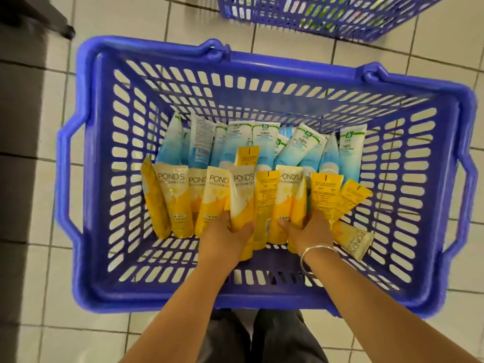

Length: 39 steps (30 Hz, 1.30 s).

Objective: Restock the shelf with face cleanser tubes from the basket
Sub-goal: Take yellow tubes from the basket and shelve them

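Your left hand [227,233] curls its fingers round one yellow tube [242,197] mid-row, near the basket's [86,195] near wall; your right hand [307,230] grips the yellow tubes beside it. Lifting from so tight a row will likely drag neighbours over or let a tube slip. I count about twelve yellow tubes, one lying flat in the near right corner [353,241], and roughly ten blue tubes [264,145] along the far wall.

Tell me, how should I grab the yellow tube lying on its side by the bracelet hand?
Pinch the lying tube across its flat sides near the middle, reaching from above. It lies flat on the basket floor, apart from the standing row, so its top face is open to you.
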Motion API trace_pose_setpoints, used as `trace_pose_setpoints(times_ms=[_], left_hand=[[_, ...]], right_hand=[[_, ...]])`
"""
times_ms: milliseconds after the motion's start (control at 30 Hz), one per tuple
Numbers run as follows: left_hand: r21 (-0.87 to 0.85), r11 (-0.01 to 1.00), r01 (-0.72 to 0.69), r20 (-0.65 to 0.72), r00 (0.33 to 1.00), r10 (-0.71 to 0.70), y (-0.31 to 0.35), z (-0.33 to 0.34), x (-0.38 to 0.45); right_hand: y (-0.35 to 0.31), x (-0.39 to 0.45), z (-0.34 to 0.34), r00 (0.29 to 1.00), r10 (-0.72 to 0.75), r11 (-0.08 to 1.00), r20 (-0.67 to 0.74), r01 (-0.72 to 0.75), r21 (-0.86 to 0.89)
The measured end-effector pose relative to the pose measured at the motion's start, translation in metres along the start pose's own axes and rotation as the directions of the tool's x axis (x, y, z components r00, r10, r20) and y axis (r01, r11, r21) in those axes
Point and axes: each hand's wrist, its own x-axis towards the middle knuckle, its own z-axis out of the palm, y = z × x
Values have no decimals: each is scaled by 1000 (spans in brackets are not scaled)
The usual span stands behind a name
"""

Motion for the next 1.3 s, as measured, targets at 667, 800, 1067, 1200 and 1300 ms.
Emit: trace_pose_setpoints(times_ms=[667, 800, 1067, 1200, 1300], left_hand=[[-599, 798, -74, -29, 997, 70, 57, -74, -107], [-668, 737, -102, -25, 993, 114, 73, -115, -165], [-793, 568, -222, -148, 974, 173, 76, -205, -303], [-850, 427, -309, -280, 951, 131, 71, -239, -386], [-846, 354, -399, -378, 916, 131, 63, -257, -454]], right_hand=[[-63, -106, -111, 871, -299, 403, 390, -256, 879], [-99, -167, -156, 848, -374, 360, 376, -241, 901], [-158, -294, -211, 729, -629, 489, 270, 101, 867], [-178, -368, -236, 647, -694, 512, 317, 134, 848], [-190, -434, -254, 523, -771, 532, 363, 217, 818]])
